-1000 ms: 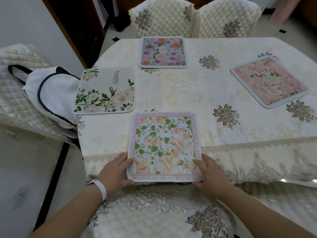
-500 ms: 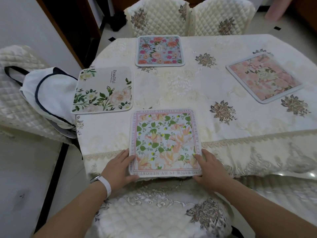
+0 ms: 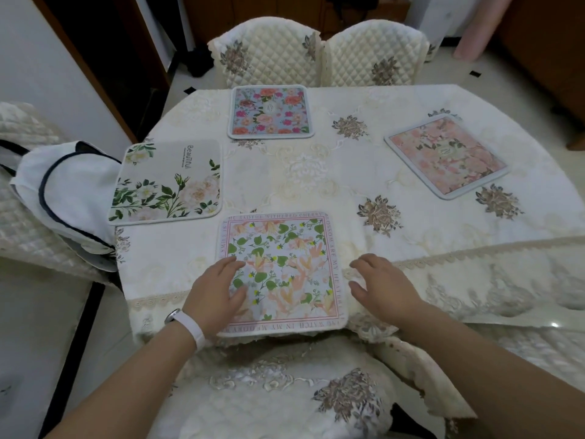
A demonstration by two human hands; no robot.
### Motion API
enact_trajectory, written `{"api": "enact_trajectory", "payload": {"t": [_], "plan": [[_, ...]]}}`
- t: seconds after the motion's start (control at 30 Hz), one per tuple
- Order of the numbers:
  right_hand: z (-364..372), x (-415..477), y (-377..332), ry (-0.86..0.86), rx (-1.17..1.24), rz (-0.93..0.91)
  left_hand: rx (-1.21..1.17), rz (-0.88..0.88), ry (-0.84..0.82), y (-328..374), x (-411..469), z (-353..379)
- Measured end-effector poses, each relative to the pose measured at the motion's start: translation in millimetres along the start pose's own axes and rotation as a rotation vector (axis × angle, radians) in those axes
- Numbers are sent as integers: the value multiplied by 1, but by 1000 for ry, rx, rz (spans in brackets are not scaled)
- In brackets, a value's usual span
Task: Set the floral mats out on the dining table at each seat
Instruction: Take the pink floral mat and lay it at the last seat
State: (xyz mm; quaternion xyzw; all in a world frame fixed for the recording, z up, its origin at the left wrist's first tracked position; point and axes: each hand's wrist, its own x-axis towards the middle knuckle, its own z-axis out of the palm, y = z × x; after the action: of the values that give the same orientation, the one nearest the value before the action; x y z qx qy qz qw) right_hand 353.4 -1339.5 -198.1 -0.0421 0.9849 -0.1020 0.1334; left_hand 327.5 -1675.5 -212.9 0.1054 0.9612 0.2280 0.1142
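Observation:
Several floral mats lie on the dining table (image 3: 316, 191) with its cream embroidered cloth. The nearest mat (image 3: 285, 267), green leaves and peach flowers with a pink lettered border, lies at the near edge. My left hand (image 3: 218, 293) rests flat on its left part, fingers relaxed. Just right of this mat, my right hand (image 3: 380, 286) hovers over the cloth, fingers spread and holding nothing. A beige mat with white roses (image 3: 167, 182) lies at the left seat, a blue mat with red roses (image 3: 270, 111) at the far seat, a pink mat (image 3: 446, 156) at the right.
Two quilted chair backs (image 3: 316, 52) stand behind the table. A quilted chair seat (image 3: 278, 391) is right below me. A white bag with dark trim (image 3: 63, 198) hangs on the left chair against the table's corner. Wall and dark door frame are at the left.
My left hand slid from the mat's left edge onto its surface. My right hand came off the mat's right corner and now hovers beside it. The mat sits slightly further onto the table.

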Motion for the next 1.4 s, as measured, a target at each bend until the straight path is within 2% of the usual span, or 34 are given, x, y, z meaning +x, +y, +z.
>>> {"api": "enact_trajectory", "payload": {"t": [0.17, 0.37, 0.53, 0.93, 1.13, 1.4], "plan": [[-36, -6, 22, 110, 0, 5, 80, 86, 57, 53, 17, -8], [-76, -5, 78, 151, 59, 21, 134, 138, 89, 137, 36, -5], [-106, -6, 151, 129, 61, 37, 212, 141, 88, 213, 61, 9], [-147, -24, 339, 75, 19, -26, 356, 140, 57, 393, 110, 98], [-156, -41, 370, 78, 8, -50, 350, 139, 66, 430, 106, 110], [-164, -72, 372, 84, -22, 8, 322, 194, 82, 445, 106, 113]]}}
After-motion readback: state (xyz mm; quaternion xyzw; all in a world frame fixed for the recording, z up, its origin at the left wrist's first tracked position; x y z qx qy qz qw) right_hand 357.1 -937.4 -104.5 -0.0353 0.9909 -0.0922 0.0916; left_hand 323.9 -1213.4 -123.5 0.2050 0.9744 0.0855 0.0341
